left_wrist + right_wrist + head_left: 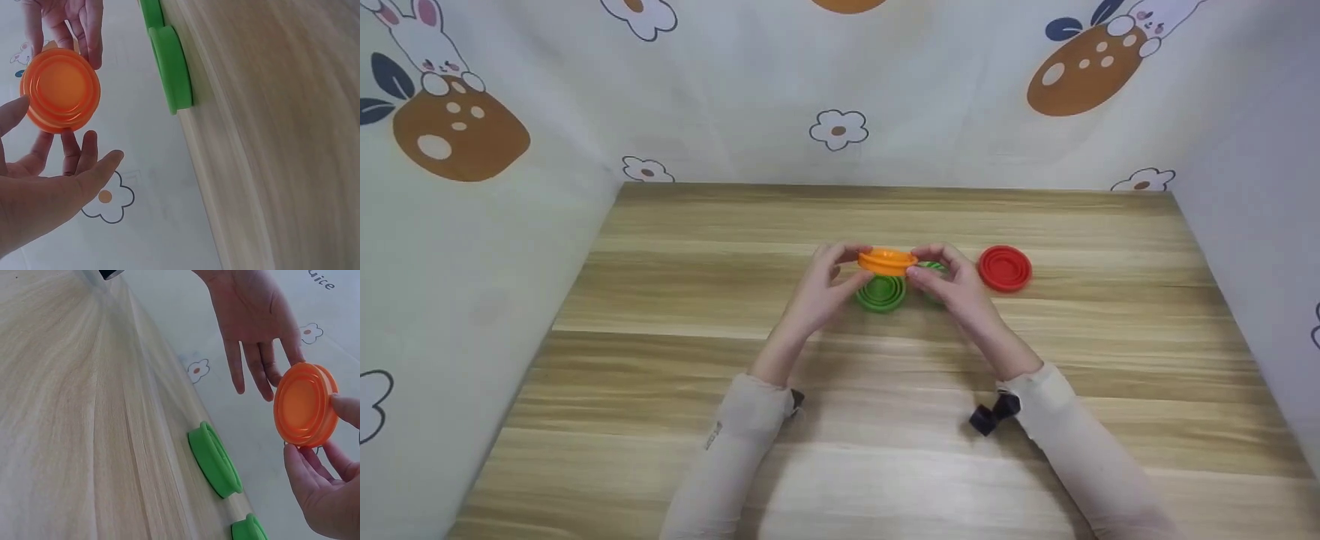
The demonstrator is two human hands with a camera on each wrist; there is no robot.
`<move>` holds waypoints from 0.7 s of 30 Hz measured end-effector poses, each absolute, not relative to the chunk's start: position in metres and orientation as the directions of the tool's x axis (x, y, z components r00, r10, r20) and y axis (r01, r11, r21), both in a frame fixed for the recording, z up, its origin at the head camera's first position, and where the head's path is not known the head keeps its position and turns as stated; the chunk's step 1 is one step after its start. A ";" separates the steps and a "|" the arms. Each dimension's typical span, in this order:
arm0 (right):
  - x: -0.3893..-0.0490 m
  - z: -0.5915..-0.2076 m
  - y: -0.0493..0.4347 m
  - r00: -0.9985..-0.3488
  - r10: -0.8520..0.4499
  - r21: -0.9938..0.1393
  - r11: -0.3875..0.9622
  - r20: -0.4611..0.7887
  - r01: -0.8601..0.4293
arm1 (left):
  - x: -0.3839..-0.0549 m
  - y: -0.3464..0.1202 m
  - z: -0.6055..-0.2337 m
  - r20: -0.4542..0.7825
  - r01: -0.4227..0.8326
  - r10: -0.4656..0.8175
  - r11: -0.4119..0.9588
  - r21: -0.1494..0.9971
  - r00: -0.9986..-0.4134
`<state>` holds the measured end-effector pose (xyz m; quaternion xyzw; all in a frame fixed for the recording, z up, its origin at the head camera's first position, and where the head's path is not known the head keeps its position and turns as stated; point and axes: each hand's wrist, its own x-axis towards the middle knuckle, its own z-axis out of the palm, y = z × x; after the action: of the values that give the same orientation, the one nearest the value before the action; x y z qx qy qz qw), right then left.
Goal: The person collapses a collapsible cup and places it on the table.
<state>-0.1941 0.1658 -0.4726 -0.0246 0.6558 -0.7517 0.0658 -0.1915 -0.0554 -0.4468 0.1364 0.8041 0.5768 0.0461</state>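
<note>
An orange collapsible cup [887,262], folded flat into rings, is held above the table between both hands. My left hand [819,289] pinches its left edge with thumb and fingertips. On the opposite edge, the right hand [964,289] grips it between thumb and fingers. The left wrist view shows the ringed face of the orange cup [61,90], and the right wrist view has the same cup [301,405] tilted. Just below it lies a green folded cup [881,296]. Another green cup [936,267] is partly hidden behind the right hand.
A red folded cup [1005,268] lies to the right of the right hand. The wood-grain table [660,390] meets a patterned cloth wall [735,112] at its back edge, with more cloth at both sides. Small black pieces [994,415] sit at the right cuff.
</note>
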 end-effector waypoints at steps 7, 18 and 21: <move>-0.193 -0.470 0.162 -0.991 -0.134 -0.998 -0.066 0.000 0.009 | -0.192 -0.058 -0.448 0.093 0.174 0.262 0.304 0.937 -0.961; -0.194 -0.472 0.159 -0.990 -0.134 -0.999 -0.032 0.033 -0.029 | -0.194 -0.061 -0.451 0.113 0.174 0.247 0.241 0.955 -0.962; -0.194 -0.473 0.159 -0.990 -0.133 -0.999 -0.021 0.049 -0.047 | -0.195 -0.061 -0.452 0.125 0.175 0.235 0.207 0.962 -0.964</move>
<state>-0.1941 0.1592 -0.4727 -0.0643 0.6989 -0.7117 0.0304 -0.1951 -0.0613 -0.4520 0.1319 0.7766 0.6155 0.0243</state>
